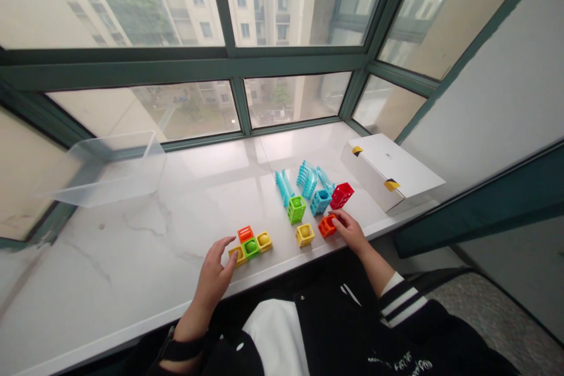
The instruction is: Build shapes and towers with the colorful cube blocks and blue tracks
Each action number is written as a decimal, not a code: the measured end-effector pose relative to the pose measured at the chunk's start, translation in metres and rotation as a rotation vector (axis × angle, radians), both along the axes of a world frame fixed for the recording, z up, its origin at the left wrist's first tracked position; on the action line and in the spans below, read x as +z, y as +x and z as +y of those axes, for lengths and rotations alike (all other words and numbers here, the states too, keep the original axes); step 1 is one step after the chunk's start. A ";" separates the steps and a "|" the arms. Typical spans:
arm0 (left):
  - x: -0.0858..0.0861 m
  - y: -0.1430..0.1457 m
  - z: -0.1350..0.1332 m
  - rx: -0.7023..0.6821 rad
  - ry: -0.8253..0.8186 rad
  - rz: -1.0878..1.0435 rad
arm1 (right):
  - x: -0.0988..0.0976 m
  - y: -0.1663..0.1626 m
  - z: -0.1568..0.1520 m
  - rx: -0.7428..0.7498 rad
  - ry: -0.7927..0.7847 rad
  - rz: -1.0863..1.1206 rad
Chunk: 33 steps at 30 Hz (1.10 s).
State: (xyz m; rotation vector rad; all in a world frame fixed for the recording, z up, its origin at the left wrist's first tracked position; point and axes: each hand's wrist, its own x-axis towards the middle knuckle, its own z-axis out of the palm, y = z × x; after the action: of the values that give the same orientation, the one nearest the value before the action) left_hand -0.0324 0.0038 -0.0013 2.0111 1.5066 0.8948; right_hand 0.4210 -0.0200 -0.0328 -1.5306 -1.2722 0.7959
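Note:
My left hand (214, 275) rests on the marble sill with fingers curled against a joined cluster of small cubes: a yellow cube (238, 255), a green cube (251, 247), an orange cube (245, 232) and another yellow cube (264, 241). My right hand (349, 229) has its fingers closed on an orange cube (326, 225) near the front edge. A loose yellow cube (305, 234) lies between the hands. Behind it stand a green cube (296, 209), a blue cube (320, 201), a red cube (342, 195) and turquoise track pieces (305, 179).
A white box (390, 170) with yellow-black corner tape lies at the right end of the sill. A clear plastic tub (108, 167) stands at the back left by the window. The white marble sill (167, 229) ends at a front edge just before my lap.

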 end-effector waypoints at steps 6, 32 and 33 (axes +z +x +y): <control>0.001 0.000 0.001 0.003 0.004 -0.014 | 0.023 -0.004 -0.001 -0.099 0.088 -0.046; -0.013 -0.009 -0.006 -0.029 -0.020 0.021 | 0.124 -0.047 0.046 0.003 0.358 -0.591; -0.015 -0.008 -0.007 -0.038 -0.024 0.026 | 0.132 -0.054 0.041 0.032 0.406 -0.571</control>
State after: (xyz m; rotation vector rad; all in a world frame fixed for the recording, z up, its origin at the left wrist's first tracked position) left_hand -0.0409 -0.0031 -0.0162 2.0344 1.4811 0.8348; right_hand 0.3666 0.0213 0.0988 -1.4432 -1.7468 0.0867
